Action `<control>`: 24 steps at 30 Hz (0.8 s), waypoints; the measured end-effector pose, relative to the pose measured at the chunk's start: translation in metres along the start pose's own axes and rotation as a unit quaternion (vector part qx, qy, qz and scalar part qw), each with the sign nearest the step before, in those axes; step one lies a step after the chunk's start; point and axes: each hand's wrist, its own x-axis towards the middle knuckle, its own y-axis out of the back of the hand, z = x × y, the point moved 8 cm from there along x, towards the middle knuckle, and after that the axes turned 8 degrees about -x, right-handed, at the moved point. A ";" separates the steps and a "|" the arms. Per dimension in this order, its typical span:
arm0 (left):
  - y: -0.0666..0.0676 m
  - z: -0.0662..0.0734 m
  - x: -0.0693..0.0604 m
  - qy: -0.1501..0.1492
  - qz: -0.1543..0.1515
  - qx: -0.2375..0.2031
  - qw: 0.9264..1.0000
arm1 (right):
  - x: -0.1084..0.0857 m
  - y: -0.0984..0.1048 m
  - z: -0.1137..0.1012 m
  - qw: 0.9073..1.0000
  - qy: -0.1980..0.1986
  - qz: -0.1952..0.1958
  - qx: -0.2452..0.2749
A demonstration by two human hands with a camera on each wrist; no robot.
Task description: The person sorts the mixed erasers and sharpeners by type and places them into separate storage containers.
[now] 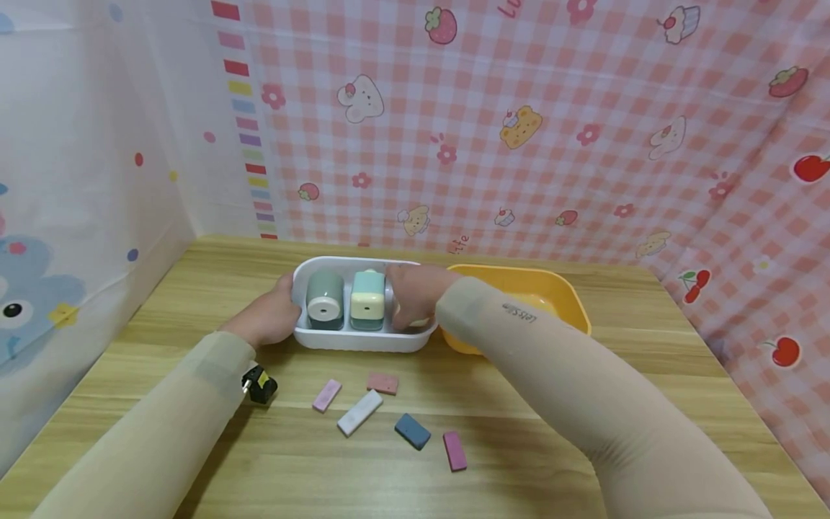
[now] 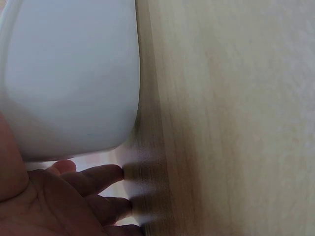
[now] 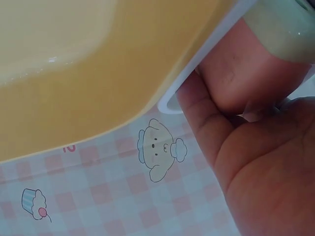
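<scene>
A white basin (image 1: 363, 342) holds a grey-green pencil sharpener (image 1: 325, 292) and a teal-and-cream one (image 1: 368, 295). At its left end, my left hand (image 1: 272, 315) grips the wall, the thumb on the near side in the left wrist view and the other fingers around the end. My right hand (image 1: 418, 288) reaches into the basin's right end. It holds a pink pencil sharpener (image 3: 251, 69) with a cream part, mostly hidden by the hand in the head view. Whether this sharpener touches the basin's floor I cannot tell.
A yellow basin (image 1: 570, 295) stands against the white one on the right, partly behind my right forearm. Several erasers lie in front: lilac (image 1: 327, 396), salmon (image 1: 382, 383), white (image 1: 359, 412), blue (image 1: 412, 431) and magenta (image 1: 454, 451). Patterned cloth (image 1: 493, 158) rises behind the table.
</scene>
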 end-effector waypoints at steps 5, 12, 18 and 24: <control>0.000 0.001 0.000 -0.004 0.002 -0.003 1.000 | 0.000 0.000 0.001 1.000 -0.006 -0.005 0.009; 0.001 0.001 0.000 -0.006 0.005 0.014 1.000 | 0.000 -0.003 0.002 1.000 -0.010 -0.022 0.020; 0.001 0.001 -0.001 -0.005 0.005 0.008 1.000 | -0.002 -0.004 0.003 0.998 -0.021 -0.036 0.045; 0.001 0.000 -0.001 -0.004 0.003 0.009 1.000 | -0.004 -0.003 0.001 0.999 -0.018 -0.035 0.033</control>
